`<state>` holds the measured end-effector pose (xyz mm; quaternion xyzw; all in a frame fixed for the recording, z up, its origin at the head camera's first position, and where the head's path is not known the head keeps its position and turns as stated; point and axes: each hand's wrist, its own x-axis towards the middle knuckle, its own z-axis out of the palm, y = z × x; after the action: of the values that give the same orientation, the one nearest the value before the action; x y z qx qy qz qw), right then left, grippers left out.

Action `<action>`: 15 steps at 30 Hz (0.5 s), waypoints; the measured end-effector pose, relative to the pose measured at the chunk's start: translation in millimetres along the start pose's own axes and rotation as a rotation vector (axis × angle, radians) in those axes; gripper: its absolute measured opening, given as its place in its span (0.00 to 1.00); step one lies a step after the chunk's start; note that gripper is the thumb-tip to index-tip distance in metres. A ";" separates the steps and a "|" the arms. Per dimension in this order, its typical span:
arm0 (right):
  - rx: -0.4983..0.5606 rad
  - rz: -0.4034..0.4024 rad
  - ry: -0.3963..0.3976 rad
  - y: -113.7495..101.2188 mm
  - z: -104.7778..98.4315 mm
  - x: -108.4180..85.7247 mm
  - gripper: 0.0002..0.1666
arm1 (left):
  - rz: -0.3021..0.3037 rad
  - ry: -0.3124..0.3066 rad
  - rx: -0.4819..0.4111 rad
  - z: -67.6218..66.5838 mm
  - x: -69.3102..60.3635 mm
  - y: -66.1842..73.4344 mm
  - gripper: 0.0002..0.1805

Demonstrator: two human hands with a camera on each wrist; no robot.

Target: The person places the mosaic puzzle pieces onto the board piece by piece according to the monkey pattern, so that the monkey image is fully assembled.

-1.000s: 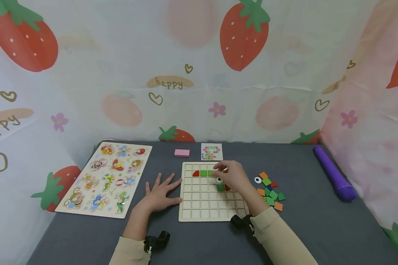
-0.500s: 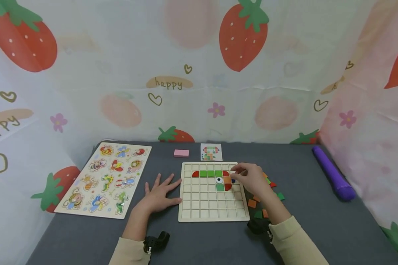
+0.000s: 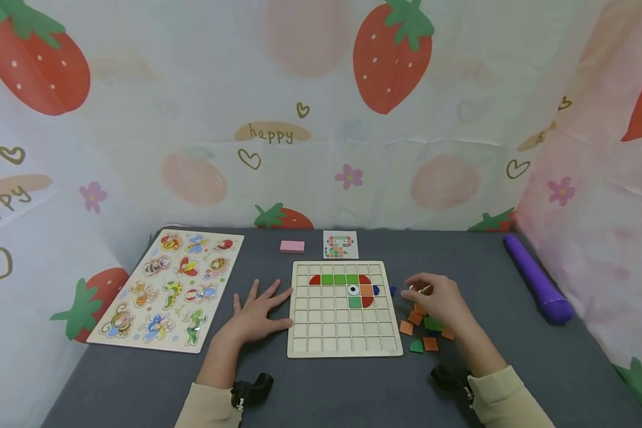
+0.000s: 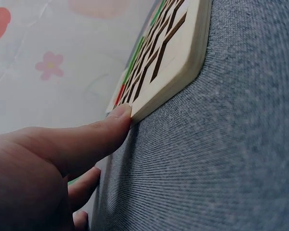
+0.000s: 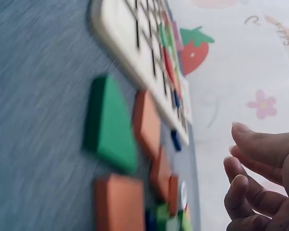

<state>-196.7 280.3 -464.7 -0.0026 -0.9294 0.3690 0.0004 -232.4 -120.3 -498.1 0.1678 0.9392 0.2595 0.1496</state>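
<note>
A wooden grid board (image 3: 326, 333) lies in the middle of the table. Along its upper part sit a row of green tiles (image 3: 339, 279) with red rounded ends, an eye tile (image 3: 353, 290), orange and green tiles, and a small blue piece (image 3: 376, 290). My left hand (image 3: 259, 315) rests flat with spread fingers, its thumb touching the board's left edge in the left wrist view. Bent but empty in the right wrist view, my right hand (image 3: 438, 297) hovers over loose tiles right of the board. Among them are orange tiles (image 3: 406, 328) and a green quarter-round tile (image 3: 416, 346).
Behind the board stand a pattern card (image 3: 340, 245) and a pink block (image 3: 292, 246). At left lies an insect picture board (image 3: 176, 291). A purple cylinder (image 3: 537, 279) lies far right. One small blue piece (image 3: 393, 290) sits just off the board's right edge.
My right hand has left the board's upper row and moved right, over the loose tiles. The blue piece on the board is now uncovered. Loose tiles lie closer to the board. My left hand stays.
</note>
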 end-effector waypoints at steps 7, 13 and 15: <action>-0.039 0.010 -0.032 20.1 -4.4 -3.8 0.17 | -0.009 -0.002 0.001 1.3 -0.4 -2.8 0.42; -0.121 0.014 -0.101 28.8 -7.7 -8.8 0.21 | 0.001 0.006 0.001 0.8 -0.1 -1.0 0.42; -0.136 0.011 -0.123 29.6 -8.5 -11.1 0.21 | 0.004 0.009 0.002 0.6 -0.3 -0.4 0.42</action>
<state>-185.5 307.7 -478.8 0.0148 -0.9506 0.3045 -0.0586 -232.0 -120.5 -498.8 0.1688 0.9398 0.2596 0.1448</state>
